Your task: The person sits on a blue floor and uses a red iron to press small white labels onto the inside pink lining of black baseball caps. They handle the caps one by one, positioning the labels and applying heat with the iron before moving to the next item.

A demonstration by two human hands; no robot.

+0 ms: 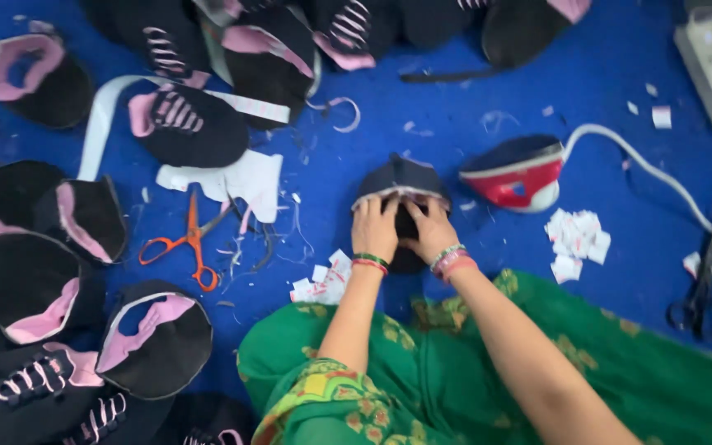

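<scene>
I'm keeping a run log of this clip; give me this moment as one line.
left hand: on black shoe upper | right hand: on same upper | surface: blue mat | nearby: orange scissors, paper slips

Both arms reach away from the body toward the far middle of the scene, bare from elbow to wrist. The left hand (375, 227) lies palm down, fingers (370, 206) stretched forward and close together, bangles at the wrist. Just beside it on the right, the right hand (430, 231) sits palm down too, fingers (436, 208) curled slightly, thumb tucked toward the left hand. The two hands almost touch, side by side. The right forearm runs in at a slant from the near right; the left comes nearly straight.
</scene>
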